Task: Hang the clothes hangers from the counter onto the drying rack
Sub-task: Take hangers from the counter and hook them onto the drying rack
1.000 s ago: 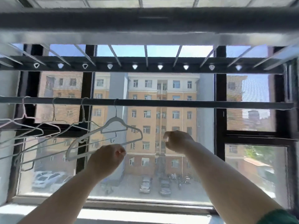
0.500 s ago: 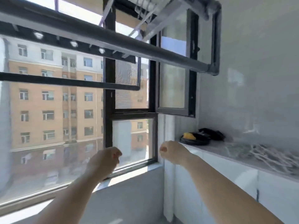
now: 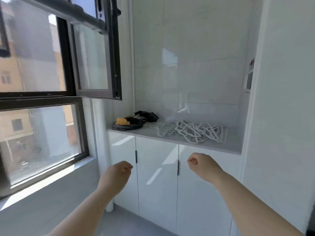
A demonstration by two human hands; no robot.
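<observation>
Asking, Inspector A: What is changing at this station?

Answering, Inspector B: The view is swinging off the drying rack (image 3: 85, 16), of which only one grey rail end is showing at upper left, and is now facing the desk (image 3: 213, 148). A second ago both grips were working at a hanger on that rail; that hanger is no longer showing.

Asking, A: And the grips?

Answering, B: The left grip (image 3: 117, 171) and right grip (image 3: 201, 165) are hanging low before the cabinet doors (image 3: 156, 184), fingers loosely curled and holding nothing.

Asking, A: Where are the remaining hangers lying?

Answering, B: The white hangers (image 3: 190, 132) are lying in a tangled heap on the desk, to the right of a black bundle (image 3: 148, 116). In my judgement, one hanging cycle is closing and the next fetch is beginning. The tangle is likely calling for a careful separating pull.
</observation>
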